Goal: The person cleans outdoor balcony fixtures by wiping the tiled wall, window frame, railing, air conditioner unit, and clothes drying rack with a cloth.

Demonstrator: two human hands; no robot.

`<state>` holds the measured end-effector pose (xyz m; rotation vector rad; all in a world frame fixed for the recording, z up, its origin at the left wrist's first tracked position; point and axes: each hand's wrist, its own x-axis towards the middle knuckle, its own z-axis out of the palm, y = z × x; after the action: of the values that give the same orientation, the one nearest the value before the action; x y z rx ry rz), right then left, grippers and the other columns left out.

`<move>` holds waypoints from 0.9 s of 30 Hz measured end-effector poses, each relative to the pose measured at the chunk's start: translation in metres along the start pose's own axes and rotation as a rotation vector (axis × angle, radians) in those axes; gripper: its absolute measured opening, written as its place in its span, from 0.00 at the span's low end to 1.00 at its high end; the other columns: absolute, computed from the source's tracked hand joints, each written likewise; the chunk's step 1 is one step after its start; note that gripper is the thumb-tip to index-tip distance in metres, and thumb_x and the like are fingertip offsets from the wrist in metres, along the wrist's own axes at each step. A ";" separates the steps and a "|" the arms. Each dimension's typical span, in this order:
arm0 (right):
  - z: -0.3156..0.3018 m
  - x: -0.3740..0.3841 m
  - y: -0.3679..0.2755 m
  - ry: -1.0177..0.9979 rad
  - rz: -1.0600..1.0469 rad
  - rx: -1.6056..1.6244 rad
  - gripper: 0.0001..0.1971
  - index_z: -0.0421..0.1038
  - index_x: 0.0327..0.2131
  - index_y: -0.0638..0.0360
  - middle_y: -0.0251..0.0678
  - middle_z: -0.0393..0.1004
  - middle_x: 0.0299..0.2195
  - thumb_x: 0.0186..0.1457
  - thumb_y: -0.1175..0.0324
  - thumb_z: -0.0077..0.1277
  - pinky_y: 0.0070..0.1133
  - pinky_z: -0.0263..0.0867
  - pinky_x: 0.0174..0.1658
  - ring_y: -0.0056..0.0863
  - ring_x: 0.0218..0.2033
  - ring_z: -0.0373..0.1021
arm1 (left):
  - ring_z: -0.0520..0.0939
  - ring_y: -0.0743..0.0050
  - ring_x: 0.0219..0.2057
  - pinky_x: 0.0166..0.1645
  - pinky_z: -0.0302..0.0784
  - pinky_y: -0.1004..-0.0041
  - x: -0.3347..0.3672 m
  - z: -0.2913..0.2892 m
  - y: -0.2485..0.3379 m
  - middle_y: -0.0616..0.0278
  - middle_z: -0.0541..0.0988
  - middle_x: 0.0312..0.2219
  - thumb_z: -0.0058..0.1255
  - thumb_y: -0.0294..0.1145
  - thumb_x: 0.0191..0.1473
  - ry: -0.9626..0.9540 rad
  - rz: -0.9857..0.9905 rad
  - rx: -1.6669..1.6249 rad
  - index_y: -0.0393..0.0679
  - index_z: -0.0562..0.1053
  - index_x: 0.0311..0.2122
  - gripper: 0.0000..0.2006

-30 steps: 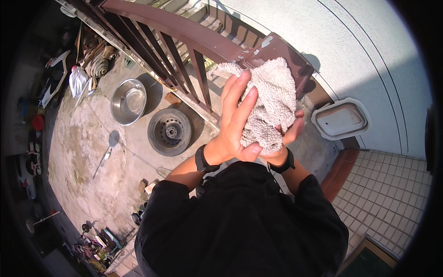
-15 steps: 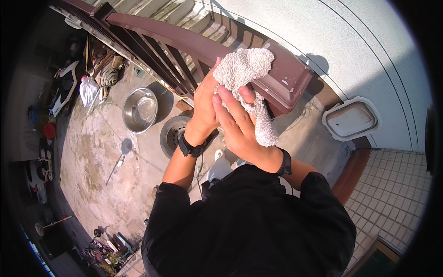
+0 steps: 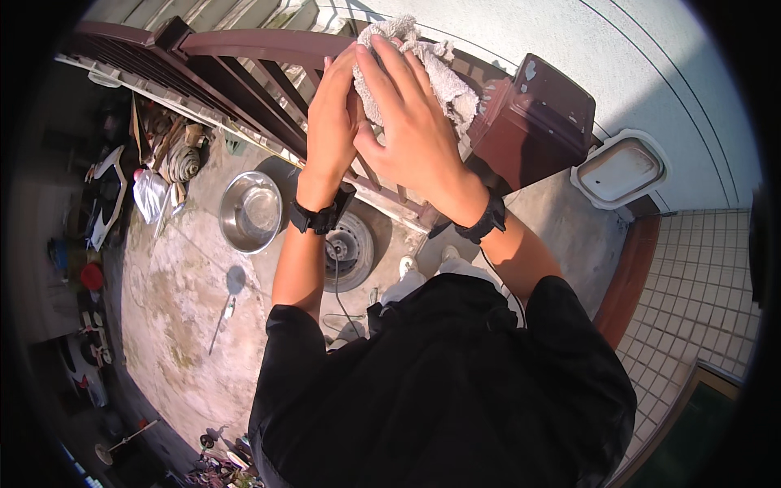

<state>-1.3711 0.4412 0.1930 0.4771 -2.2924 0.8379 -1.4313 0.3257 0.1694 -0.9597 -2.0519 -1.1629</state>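
Note:
A rumpled white terry cloth lies over the brown handrail, just left of its thick end post. My right hand presses on the cloth from above, its fingers long and slightly bent over the fabric. Against the near side of the rail, my left hand is cupped round the cloth's left edge, and its fingertips are partly hidden. Both hands are close together, and each wrist wears a black band. Chipped, pale spots mark the post's top.
Below the railing stand a steel basin and a wheel on the concrete floor. A white tub leans by the wall at right. Clutter, including a silvery bag, lies at far left. Steps rise behind the rail.
Both hands and the cloth have moved farther away and a little left along the handrail, off the post. The right hand now lies over the cloth. The view has shifted slightly.

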 end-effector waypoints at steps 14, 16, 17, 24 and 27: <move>-0.002 -0.012 0.001 0.041 0.036 -0.524 0.24 0.61 0.43 0.73 0.53 0.64 0.42 0.43 0.66 0.48 0.40 0.50 0.55 0.50 0.47 0.59 | 0.66 0.50 0.52 0.58 0.51 0.48 0.022 0.004 0.018 0.52 0.68 0.47 0.47 0.47 0.46 -0.226 0.255 -0.090 0.42 0.68 0.46 0.25; -0.004 -0.016 0.007 0.039 0.040 -0.541 0.25 0.61 0.43 0.72 0.52 0.65 0.43 0.42 0.65 0.49 0.40 0.50 0.55 0.49 0.48 0.59 | 0.67 0.50 0.51 0.57 0.52 0.48 0.022 0.009 0.026 0.52 0.68 0.46 0.47 0.47 0.45 -0.203 0.244 -0.099 0.43 0.68 0.47 0.25; -0.002 -0.015 0.010 0.031 0.042 -0.541 0.25 0.61 0.43 0.72 0.52 0.65 0.43 0.42 0.65 0.49 0.40 0.50 0.55 0.49 0.48 0.59 | 0.67 0.50 0.50 0.57 0.53 0.49 0.022 0.009 0.028 0.53 0.68 0.46 0.48 0.48 0.45 -0.179 0.236 -0.096 0.44 0.67 0.47 0.25; 0.022 0.014 0.018 0.104 -0.059 -0.570 0.24 0.63 0.40 0.70 0.47 0.67 0.38 0.40 0.63 0.51 0.33 0.54 0.53 0.43 0.45 0.61 | 0.69 0.46 0.46 0.52 0.62 0.59 0.034 -0.006 0.004 0.45 0.68 0.45 0.51 0.32 0.45 -0.112 0.267 0.065 0.38 0.64 0.50 0.24; 0.058 0.031 0.032 0.239 -0.215 -0.667 0.23 0.65 0.39 0.69 0.45 0.68 0.37 0.40 0.62 0.53 0.31 0.55 0.52 0.41 0.44 0.62 | 0.72 0.50 0.41 0.48 0.66 0.63 0.042 -0.022 0.003 0.48 0.72 0.39 0.48 0.28 0.48 -0.046 0.150 0.000 0.37 0.68 0.43 0.15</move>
<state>-1.4363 0.4217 0.1658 0.2888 -2.0877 0.0008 -1.4501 0.3195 0.2132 -1.1292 -1.9780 -1.0710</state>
